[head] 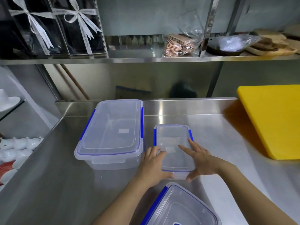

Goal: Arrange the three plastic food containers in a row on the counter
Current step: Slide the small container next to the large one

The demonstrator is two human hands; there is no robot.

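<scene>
I am grasping the small container [174, 148] at its near end with both hands, left grip [153, 166] and right grip [200, 161], on the table [211, 127], just right of the large container [112, 132].

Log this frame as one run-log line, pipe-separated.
step: placing small container | left hand and right hand: gripping its near end | large container: on counter, left | third container: nearest camera, out of row
</scene>
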